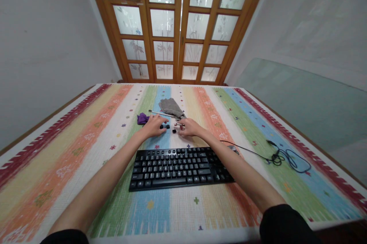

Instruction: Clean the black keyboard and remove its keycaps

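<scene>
Just beyond the black keyboard (172,167), my left hand (155,126) rests low over the tablecloth with its fingers curved and apart. Close to its fingertips lie small black keycaps (168,126). My right hand (189,127) is closed around a small, shiny metal tool (179,124) whose exact kind is too small to make out. Another black keycap (174,131) sits between the two hands. My right forearm passes over the keyboard's right end and hides part of its keys.
A grey cloth (172,107) lies beyond the hands, beside a thin rod (160,113) with a dark tip. A purple cloth (142,118) is left of my left hand. The keyboard's black cable (276,159) coils at right. Wooden glazed doors (180,45) stand behind the table.
</scene>
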Motion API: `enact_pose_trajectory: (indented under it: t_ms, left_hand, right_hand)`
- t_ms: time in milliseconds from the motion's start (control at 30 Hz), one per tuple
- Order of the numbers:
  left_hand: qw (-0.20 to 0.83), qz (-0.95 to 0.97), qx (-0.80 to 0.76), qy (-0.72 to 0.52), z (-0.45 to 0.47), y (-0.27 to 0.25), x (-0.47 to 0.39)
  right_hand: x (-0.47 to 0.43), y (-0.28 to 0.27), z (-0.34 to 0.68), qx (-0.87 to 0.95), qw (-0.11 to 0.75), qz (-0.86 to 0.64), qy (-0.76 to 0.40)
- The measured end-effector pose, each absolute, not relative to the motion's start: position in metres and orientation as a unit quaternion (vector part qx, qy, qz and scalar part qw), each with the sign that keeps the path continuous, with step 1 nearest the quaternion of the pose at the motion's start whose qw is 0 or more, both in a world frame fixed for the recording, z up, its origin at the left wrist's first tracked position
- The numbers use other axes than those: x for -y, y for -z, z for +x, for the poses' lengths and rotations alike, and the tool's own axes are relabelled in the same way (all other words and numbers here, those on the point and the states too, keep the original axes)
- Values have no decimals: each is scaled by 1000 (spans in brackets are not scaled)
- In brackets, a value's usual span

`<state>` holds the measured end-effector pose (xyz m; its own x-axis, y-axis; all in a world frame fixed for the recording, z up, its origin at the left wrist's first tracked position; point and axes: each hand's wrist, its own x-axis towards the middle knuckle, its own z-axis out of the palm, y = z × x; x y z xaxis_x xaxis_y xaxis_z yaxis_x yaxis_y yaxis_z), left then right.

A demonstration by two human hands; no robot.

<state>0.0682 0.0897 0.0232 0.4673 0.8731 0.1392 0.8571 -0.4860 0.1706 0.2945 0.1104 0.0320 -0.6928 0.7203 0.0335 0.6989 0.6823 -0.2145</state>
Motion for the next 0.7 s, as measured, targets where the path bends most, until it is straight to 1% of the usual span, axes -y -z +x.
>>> enact_pose_trajectory:
  t_ms: [133, 267, 700]
  left_hand:
    - [28, 862, -497, -97, 71, -22, -91]
    - [20, 864, -493, -98, 71, -20, -90]
    - [30, 867, -487, -101, 72, -20, -93]
  right_hand:
    - [-110, -33, 287, 932, 62, -341, -108]
    - [-111, -31, 284, 934, 62, -332, -115]
    - [-119, -22, 303, 902, 68, -413, -106]
